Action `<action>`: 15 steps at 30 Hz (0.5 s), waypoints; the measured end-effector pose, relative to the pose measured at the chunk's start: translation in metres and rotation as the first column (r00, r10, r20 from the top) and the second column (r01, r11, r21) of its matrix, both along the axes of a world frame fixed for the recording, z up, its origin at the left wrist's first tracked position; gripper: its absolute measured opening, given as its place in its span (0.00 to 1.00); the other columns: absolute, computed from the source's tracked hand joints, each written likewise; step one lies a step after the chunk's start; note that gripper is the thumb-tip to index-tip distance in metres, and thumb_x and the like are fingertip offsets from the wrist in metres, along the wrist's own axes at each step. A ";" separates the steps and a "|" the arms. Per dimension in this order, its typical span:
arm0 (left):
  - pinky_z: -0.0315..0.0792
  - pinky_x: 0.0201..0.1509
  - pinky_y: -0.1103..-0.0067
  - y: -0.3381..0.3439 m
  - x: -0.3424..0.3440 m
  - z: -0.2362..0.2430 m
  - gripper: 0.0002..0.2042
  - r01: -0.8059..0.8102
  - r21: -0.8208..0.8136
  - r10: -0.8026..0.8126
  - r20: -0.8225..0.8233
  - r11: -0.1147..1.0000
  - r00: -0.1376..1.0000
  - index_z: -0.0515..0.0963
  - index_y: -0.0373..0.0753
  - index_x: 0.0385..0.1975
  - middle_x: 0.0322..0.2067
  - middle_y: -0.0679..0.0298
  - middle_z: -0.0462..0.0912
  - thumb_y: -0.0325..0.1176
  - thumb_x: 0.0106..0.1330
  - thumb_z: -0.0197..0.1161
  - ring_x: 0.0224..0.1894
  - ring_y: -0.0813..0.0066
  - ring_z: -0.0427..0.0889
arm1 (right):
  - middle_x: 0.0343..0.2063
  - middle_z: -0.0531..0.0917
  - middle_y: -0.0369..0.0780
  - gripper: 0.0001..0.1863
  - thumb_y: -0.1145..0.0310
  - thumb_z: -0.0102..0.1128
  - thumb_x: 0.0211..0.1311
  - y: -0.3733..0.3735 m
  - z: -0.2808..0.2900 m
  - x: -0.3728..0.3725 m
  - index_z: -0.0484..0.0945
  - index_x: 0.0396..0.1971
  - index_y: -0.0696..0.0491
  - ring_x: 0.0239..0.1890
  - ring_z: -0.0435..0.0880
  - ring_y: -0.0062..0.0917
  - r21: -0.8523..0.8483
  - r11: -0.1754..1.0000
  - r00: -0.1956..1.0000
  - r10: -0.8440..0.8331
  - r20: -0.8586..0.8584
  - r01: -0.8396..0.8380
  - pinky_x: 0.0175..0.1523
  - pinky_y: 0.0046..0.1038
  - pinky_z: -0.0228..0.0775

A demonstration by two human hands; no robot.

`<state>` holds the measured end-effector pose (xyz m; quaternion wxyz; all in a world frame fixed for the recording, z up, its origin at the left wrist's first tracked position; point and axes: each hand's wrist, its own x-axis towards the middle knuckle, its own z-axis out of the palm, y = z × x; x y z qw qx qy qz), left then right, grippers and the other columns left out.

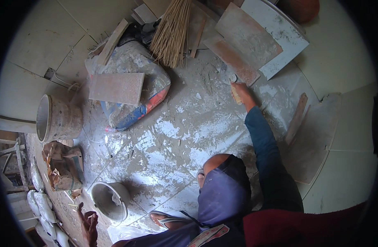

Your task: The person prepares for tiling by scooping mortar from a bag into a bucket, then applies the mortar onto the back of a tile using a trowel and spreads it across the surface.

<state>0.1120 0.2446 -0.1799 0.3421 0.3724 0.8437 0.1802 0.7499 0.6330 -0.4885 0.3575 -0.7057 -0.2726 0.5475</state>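
My right hand (241,92) grips a light wooden-handled tool (236,94) with a small metal end, held low over the dusty floor beside leaning, dirty tile pieces (228,60). At the lower left, my left hand (88,220) is raised with a thin pale stick, apparently a cigarette (76,205), between its fingers. Right of that hand stands a grey bucket (122,197) with a wire handle. My bent knee and sandalled foot (162,218) show at the bottom.
A dusty sack (147,61) bears a loose tile (115,87); a twig broom (168,33) stands behind it. On the left are a large bucket (63,119), a torn sack (65,168) and stacked white bags (43,206). Broken boards (314,140) lean at the right wall.
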 end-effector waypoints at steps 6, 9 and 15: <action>0.69 0.40 0.77 0.001 0.007 -0.033 0.37 0.105 -0.138 -0.093 0.093 0.985 0.991 0.47 0.45 0.67 0.38 0.54 0.76 0.42 0.62 0.61 0.37 0.71 0.76 | 0.20 0.78 0.39 0.15 0.58 0.60 0.59 0.061 0.022 -0.023 0.78 0.34 0.57 0.17 0.76 0.25 0.005 0.943 0.924 0.326 0.197 -0.334 0.20 0.28 0.67; 0.69 0.39 0.76 -0.012 0.008 -0.034 0.36 0.122 -0.205 -0.120 0.023 0.971 0.992 0.48 0.44 0.67 0.39 0.52 0.75 0.39 0.61 0.60 0.36 0.70 0.76 | 0.21 0.78 0.39 0.16 0.58 0.61 0.58 0.059 0.043 -0.022 0.80 0.36 0.57 0.17 0.75 0.24 -0.025 0.800 0.756 0.576 0.312 -0.599 0.20 0.27 0.66; 0.70 0.35 0.76 -0.057 -0.011 -0.046 0.33 0.027 -0.200 -0.022 0.027 0.979 0.999 0.52 0.41 0.65 0.27 0.56 0.78 0.40 0.61 0.57 0.30 0.71 0.76 | 0.21 0.78 0.38 0.17 0.58 0.59 0.59 0.036 0.048 -0.006 0.80 0.38 0.57 0.15 0.74 0.24 0.004 0.848 0.799 0.498 0.336 -0.530 0.18 0.29 0.66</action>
